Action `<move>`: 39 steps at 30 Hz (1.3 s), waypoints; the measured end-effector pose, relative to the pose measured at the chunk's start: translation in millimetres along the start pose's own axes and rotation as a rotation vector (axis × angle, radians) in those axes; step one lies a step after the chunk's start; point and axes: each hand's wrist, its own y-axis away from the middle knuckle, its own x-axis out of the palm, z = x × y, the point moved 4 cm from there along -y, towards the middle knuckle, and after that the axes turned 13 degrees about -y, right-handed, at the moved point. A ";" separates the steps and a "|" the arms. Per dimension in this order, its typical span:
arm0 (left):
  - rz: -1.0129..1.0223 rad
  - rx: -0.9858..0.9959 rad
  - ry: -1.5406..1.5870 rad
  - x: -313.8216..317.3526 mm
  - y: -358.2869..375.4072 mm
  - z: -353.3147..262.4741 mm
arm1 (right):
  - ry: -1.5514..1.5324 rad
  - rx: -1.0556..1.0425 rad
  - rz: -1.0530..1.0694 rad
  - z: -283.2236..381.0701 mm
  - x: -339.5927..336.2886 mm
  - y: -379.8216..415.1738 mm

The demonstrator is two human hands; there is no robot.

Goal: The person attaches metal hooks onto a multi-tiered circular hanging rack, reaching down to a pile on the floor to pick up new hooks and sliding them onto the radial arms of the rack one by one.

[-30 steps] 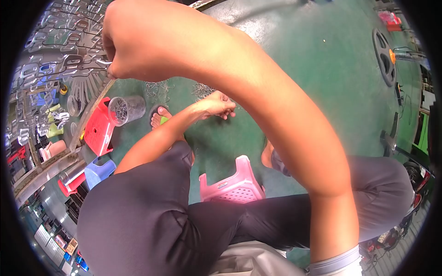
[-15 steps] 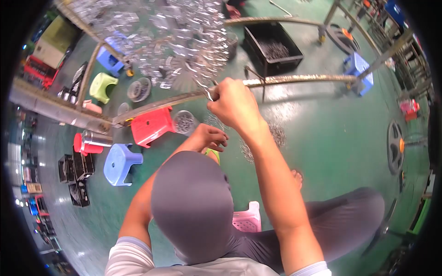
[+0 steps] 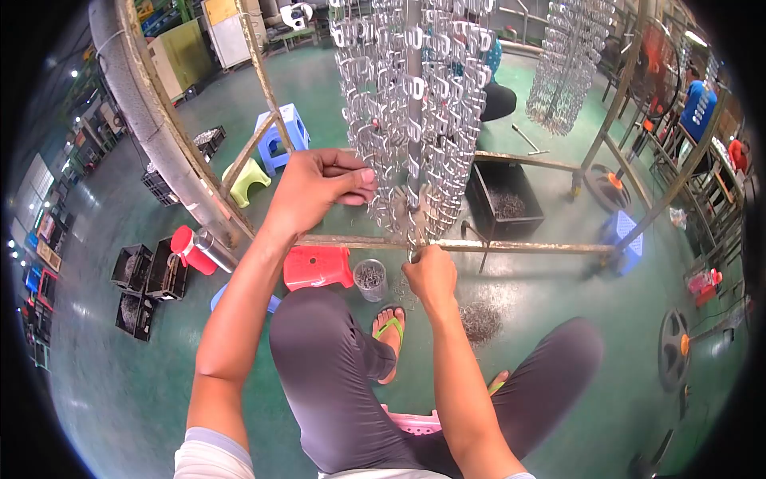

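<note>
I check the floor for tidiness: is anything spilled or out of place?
Yes. A loose heap of small metal pieces lies on the green floor beside the clear plastic cup, not inside any container.

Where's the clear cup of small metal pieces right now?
In the head view the clear cup stands on the green floor just right of the red stool, below the frame's horizontal bar and left of the right hand.
</note>
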 end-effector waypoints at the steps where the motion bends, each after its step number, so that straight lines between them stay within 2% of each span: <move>1: 0.002 0.024 -0.021 -1.0 -1.4 -9.6 | 0.000 0.002 -0.005 -0.7 -0.6 0.4; 6: -0.027 0.072 -0.102 13.7 -3.0 -23.9 | -0.032 0.032 -0.016 -5.2 -0.1 7.5; 9: -0.106 0.182 -0.236 24.7 -3.7 -24.4 | -0.038 0.043 0.018 -5.9 1.3 10.7; 15: -0.137 0.113 -0.158 36.5 -3.7 -23.0 | -0.037 0.032 0.079 0.9 -1.2 23.5; 18: -0.115 0.134 -0.116 37.5 -5.7 -17.7 | 0.028 -0.046 0.126 18.3 -27.5 31.8; 20: -0.096 0.147 -0.085 36.3 -5.8 -15.4 | -0.141 -0.106 0.073 63.3 -66.5 35.6; 23: -0.067 0.159 -0.017 33.8 -6.4 -12.4 | -0.533 -0.445 -0.120 103.0 -97.4 23.9; 26: -0.041 0.188 0.090 30.8 -9.4 -5.9 | -0.650 -0.587 -0.126 124.5 -103.6 11.7; 31: 0.006 0.168 0.167 26.0 -9.1 -3.1 | -0.612 -0.638 -0.170 128.0 -90.4 4.4; 34: -0.065 0.156 0.102 13.3 -11.2 -1.1 | -0.584 -0.649 -0.228 130.3 -86.8 5.0; 37: -0.223 0.168 0.029 -10.1 -10.7 -29.8 | -0.540 -0.656 -0.270 132.3 -86.9 8.9; 39: -0.206 0.192 -0.058 -14.9 -10.3 -44.8 | -0.506 -0.655 -0.293 132.4 -87.7 8.8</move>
